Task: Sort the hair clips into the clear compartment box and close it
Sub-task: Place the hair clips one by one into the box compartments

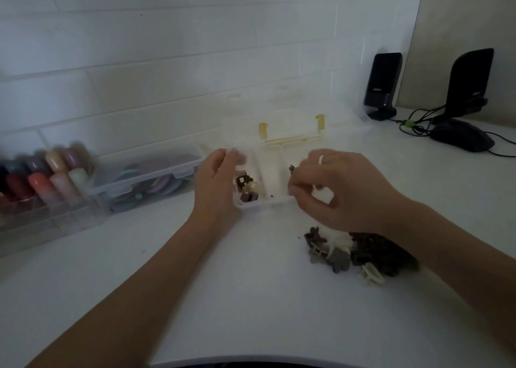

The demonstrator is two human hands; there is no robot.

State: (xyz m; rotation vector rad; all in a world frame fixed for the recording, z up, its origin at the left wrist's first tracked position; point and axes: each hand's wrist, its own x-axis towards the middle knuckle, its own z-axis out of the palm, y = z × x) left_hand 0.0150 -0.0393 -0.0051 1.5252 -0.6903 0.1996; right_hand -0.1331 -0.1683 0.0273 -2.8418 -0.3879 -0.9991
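The clear compartment box (272, 200) lies open on the white table, its lid (293, 122) tilted back toward the wall. My left hand (216, 180) grips the box's left end. A few brown and cream clips (247, 187) sit in the left compartment. My right hand (335, 189) hovers over the right compartments with curled fingers and pinches a small dark clip (291, 169) at the fingertips. A pile of brown, grey and cream hair clips (360, 252) lies on the table just below my right wrist.
A clear case of pastel discs (150, 180) and a clear organiser with coloured cylinders (42, 180) stand at the left. Two black speakers (384, 85) (469, 83), a black mouse (462, 138) and cables (413, 122) sit at the back right.
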